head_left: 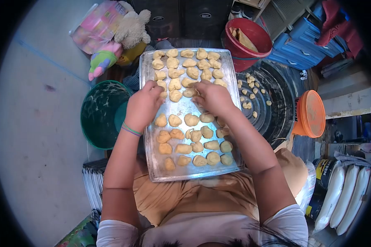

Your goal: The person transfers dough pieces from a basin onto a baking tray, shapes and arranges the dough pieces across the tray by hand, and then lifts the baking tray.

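A metal baking tray (pixel 150 164) rests across my lap, with rows of lumpy, pale yellow dough pieces (pixel 175 96) on it. A bare strip of metal lies between the upper and lower rows. My left hand (pixel 145 103) is at the tray's left side, its fingers curled round a dough piece (pixel 163 94) at the end of a row. On the right, my right hand (pixel 214 98) bends its fingers onto another dough piece (pixel 189 92). My right palm and forearm hide some pieces beneath them.
At the left stands a green tub (pixel 90 119). To the right, a wide black basin (pixel 276 119) holds several small dough lumps, beside an orange-lidded bucket (pixel 313 113). A red bucket (pixel 245 59) stands behind. Plush toys (pixel 132 29) and wrapped goods sit at the back left.
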`<state>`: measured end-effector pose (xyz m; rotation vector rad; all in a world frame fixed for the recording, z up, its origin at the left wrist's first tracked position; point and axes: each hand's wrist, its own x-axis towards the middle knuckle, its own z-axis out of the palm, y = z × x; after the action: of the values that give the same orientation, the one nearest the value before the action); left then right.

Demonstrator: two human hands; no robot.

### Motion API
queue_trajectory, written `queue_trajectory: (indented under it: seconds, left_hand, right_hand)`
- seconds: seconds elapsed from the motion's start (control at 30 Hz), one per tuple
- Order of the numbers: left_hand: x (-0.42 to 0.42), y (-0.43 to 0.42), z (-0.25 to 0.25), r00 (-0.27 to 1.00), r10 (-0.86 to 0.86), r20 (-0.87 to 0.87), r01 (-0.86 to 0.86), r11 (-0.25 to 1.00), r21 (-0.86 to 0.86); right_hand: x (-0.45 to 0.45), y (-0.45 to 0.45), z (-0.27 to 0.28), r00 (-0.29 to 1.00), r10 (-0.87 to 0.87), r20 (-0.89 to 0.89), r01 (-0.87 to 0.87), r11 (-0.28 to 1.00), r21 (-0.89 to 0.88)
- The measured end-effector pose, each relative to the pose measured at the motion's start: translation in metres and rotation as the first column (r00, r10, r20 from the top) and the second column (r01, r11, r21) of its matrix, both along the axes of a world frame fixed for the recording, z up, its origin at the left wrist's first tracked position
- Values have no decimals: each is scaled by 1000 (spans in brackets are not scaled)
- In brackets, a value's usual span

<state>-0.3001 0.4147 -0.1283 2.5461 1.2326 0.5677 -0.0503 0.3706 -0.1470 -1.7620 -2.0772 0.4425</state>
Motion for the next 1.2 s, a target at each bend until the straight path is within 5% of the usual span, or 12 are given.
queue_trajectory:
  seconds: [0.07,0.3,0.5,0.63,0.7,0.93,1.03,1.13,1.2]
  left_hand:
    - [9,-5,5,998,-58,-19,58,998,-6]
    - [60,-3,-13,971,-241,11,241,971,-4]
    - [66,18,-24,931,-297,-213,291,955,-57]
    - [66,9,-21,941,-307,-138,303,952,-55]
    - [78,3,-20,937,-330,-114,325,944,-55]
    - [99,-13,-17,968,-228,-102,226,974,-37]
    - [62,-27,15,968,-181,172,198,977,-82]
    - [14,-33,29,998,-61,-2,58,964,-259]
    - [-7,-36,26,997,-1,-71,-23,939,-343]
  right_hand:
    - [9,-8,6,994,-38,-103,38,999,-10]
    - [21,-22,-4,992,9,125,2,996,-92]
    - [38,-36,11,986,-93,-142,89,995,-39]
    - [58,-48,9,996,-91,19,93,962,-255]
    - [61,-43,0,992,-125,-29,117,975,-189]
    - [68,-48,1,944,-222,-244,252,963,98]
    - [64,-65,22,963,-124,-237,108,991,-80]
    - [45,-68,12,977,84,-198,-118,979,-165]
    - [36,-62,7,993,73,-94,-94,965,-246]
